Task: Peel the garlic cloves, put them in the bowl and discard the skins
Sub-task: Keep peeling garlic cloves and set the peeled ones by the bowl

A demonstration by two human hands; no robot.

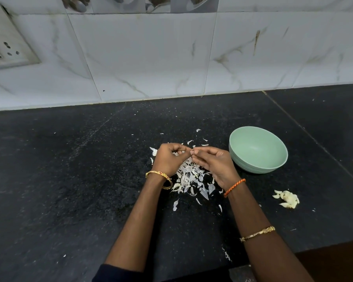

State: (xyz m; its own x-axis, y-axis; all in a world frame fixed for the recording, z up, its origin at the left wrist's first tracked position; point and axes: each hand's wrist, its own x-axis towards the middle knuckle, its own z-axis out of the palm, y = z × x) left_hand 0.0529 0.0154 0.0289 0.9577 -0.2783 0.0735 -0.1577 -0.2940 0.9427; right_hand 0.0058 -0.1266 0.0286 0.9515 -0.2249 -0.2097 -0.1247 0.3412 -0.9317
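Here the green bowl shows nothing inside; both hands' fingers pinch something tiny, unidentifiable.

Both hands together above garlic skins, green bowl just beside.

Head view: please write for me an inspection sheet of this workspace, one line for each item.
Surface: black speckled stone countertop, with a seam line on the right.
Job's things: pale green round bowl, its visible inside looks empty; small heap of garlic cloves right of the arms, apart from the bowl.
Clutter: pile of white papery garlic skins under the hands, flakes scattered around.
Grippers: left hand and right hand meet fingertip to fingertip above the pile, pinching something small; what it is cannot be told.
Cables: nothing seen.
Surroundings: white marble-pattern wall tiles; grey wall socket plate at upper left.
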